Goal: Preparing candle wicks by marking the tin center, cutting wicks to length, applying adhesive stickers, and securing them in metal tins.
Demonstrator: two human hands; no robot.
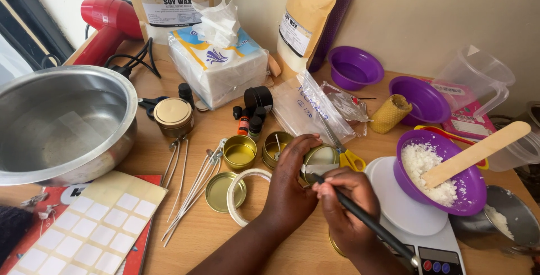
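My left hand (291, 182) grips a small gold tin (322, 159) tipped on its side, with a white label strip across it. My right hand (344, 204) holds a black pen (371, 224) whose tip touches that label on the tin. Two more open gold tins (239, 152) (277, 146) stand just left of the held tin, each with a wick inside. A gold lid (220, 191) and a roll of white tape (243, 190) lie on the table beside my left wrist. Several loose wicks (194, 190) lie fanned out to the left.
A large steel bowl (62, 123) and a sheet of blank labels (95, 224) sit at left. A purple bowl of wax flakes (441, 176) with a wooden stick rests on a white scale (408, 213) at right. Tissue pack (219, 64), wax bags, small bottles, scissors and purple bowls crowd the back.
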